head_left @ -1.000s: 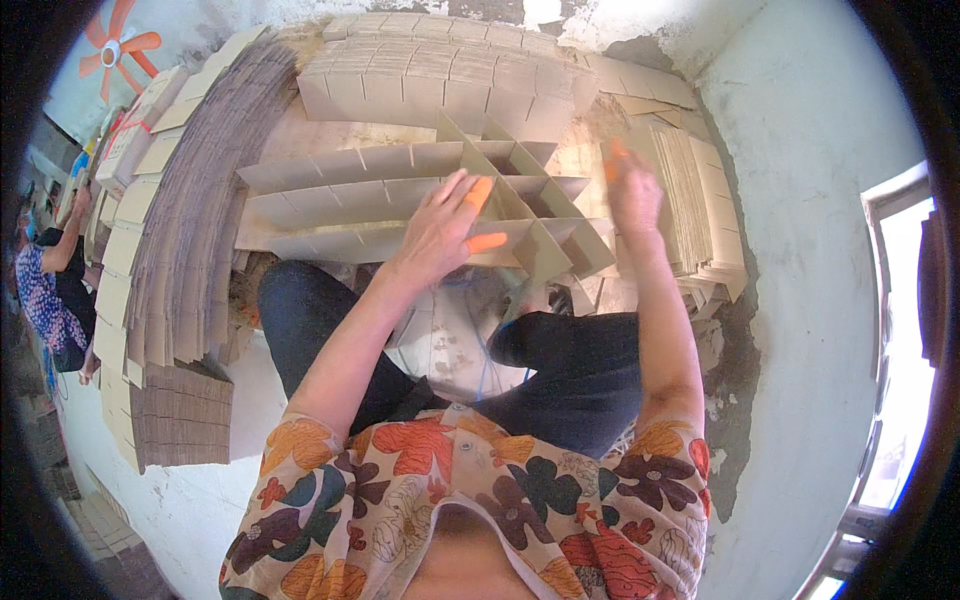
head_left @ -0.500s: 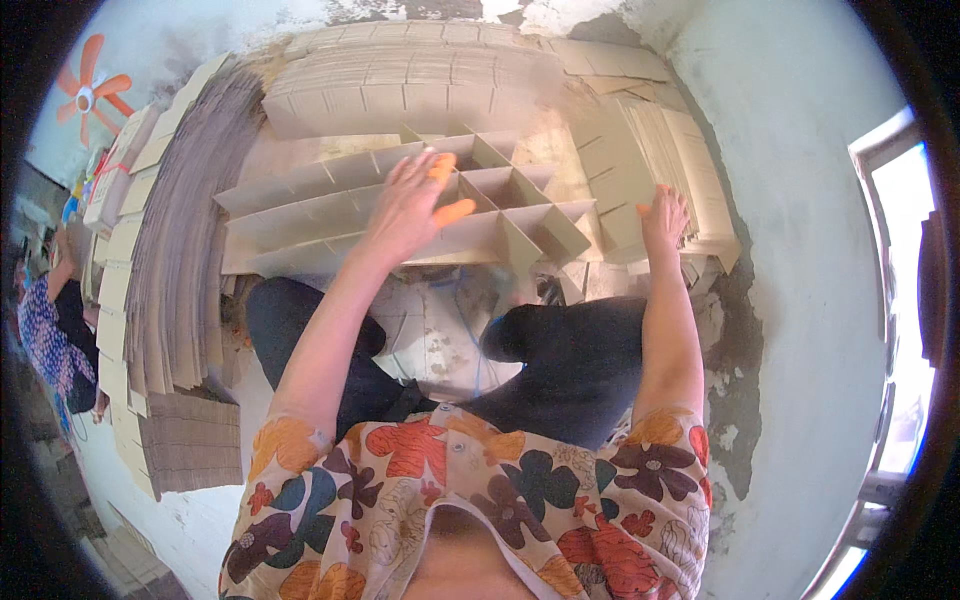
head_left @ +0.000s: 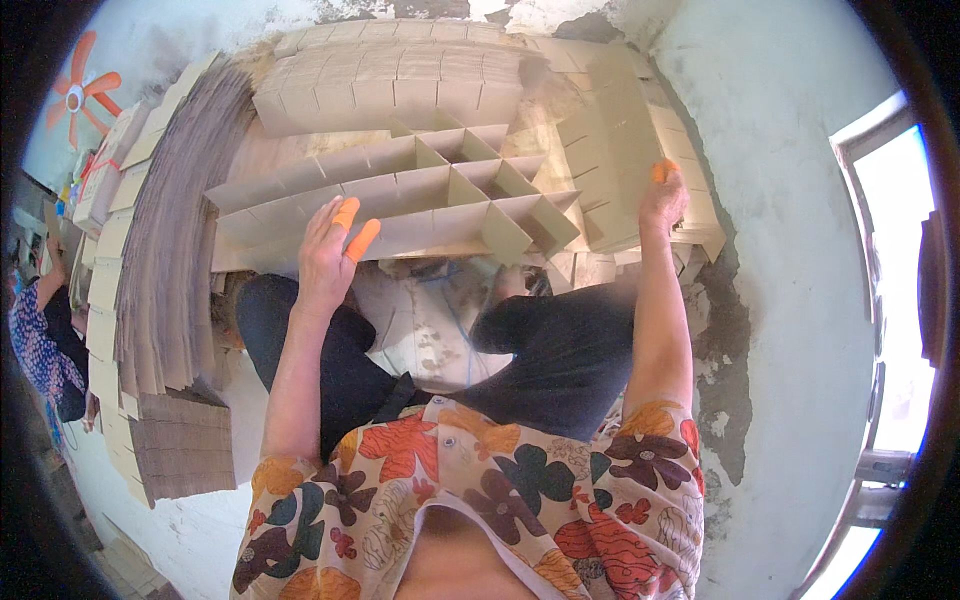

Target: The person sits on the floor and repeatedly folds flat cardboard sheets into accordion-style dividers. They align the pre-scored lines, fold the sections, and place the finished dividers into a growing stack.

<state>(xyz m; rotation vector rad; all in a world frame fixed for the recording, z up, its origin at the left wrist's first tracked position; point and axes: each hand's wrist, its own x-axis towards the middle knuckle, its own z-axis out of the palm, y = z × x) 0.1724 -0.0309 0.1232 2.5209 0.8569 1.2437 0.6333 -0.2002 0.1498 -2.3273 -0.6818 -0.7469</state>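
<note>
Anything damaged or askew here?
Yes: the pale blue painted wall at right has a ragged grey patch near its base, where the surface looks worn away. The brown slotted-cardboard lattice shows no obvious damage.

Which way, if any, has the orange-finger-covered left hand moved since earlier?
Yes: the left hand moved leftward, judged against the tan slotted cardboard stack at the back.

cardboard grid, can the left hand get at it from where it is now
Likely yes: the left hand is at the near side of the cardboard grid, and nothing visible blocks its fingers.
</note>
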